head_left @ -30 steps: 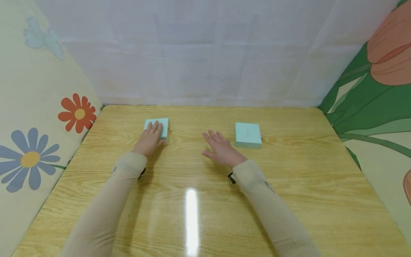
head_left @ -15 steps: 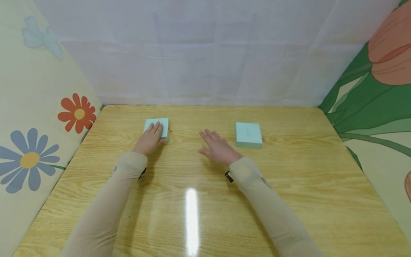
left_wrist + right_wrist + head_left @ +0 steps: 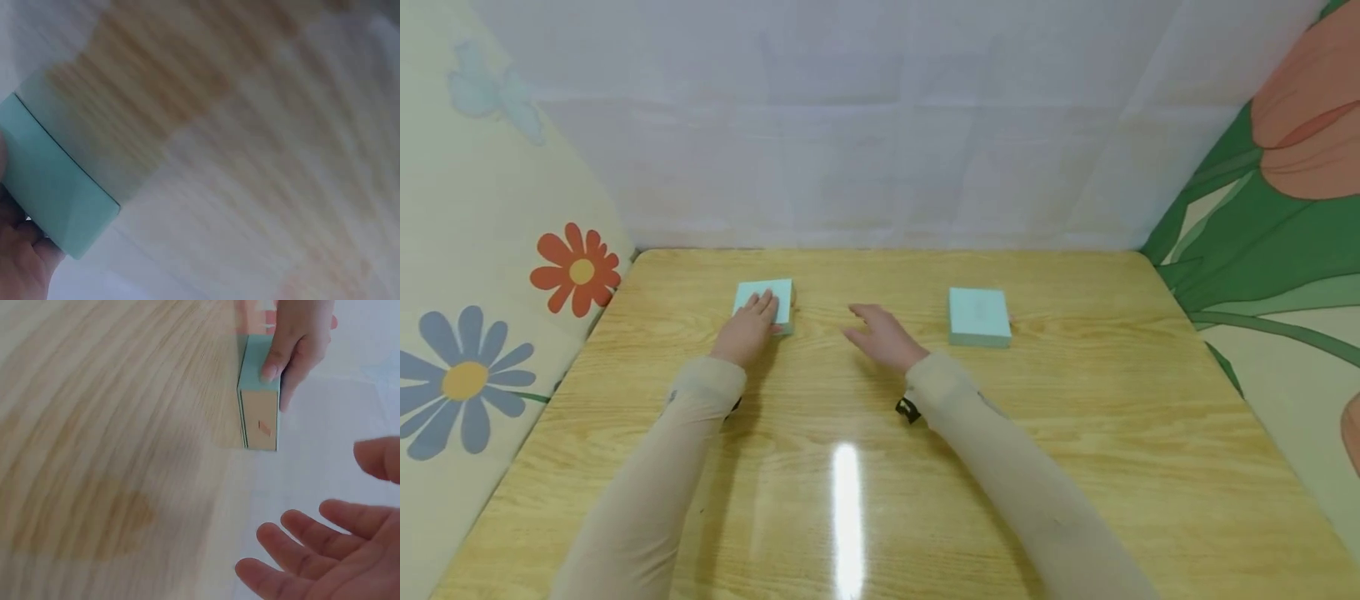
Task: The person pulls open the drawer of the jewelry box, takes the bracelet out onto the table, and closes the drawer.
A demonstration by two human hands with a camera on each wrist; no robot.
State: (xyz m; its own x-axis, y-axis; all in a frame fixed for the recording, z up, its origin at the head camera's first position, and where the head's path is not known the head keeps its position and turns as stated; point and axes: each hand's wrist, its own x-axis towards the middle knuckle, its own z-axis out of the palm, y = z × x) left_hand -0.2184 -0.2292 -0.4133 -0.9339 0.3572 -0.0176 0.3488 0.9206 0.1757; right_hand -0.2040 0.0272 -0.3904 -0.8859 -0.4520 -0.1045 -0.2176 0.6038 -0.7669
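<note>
On the left of the table in the head view sits a small mint-green box (image 3: 780,293). My left hand (image 3: 745,331) rests over its near left part, fingers lying along the lid and thumb against its near side. The right wrist view shows that box's beige end (image 3: 259,419) with a small reddish tab. My right hand (image 3: 886,339) is held near the middle, fingers apart from anything, between this box and a second mint-green box (image 3: 979,315). In the right wrist view its fingers are extended and the palm faces the first box.
The wood-grain table (image 3: 1075,417) runs back to a white cloth backdrop (image 3: 865,167). Flower-patterned panels stand along the left and right sides. A bright light reflection (image 3: 847,517) lies on the tabletop in front.
My right hand has moved left, toward the left box, and turned more onto its side. My left hand stays on its box, and the right box has not moved.
</note>
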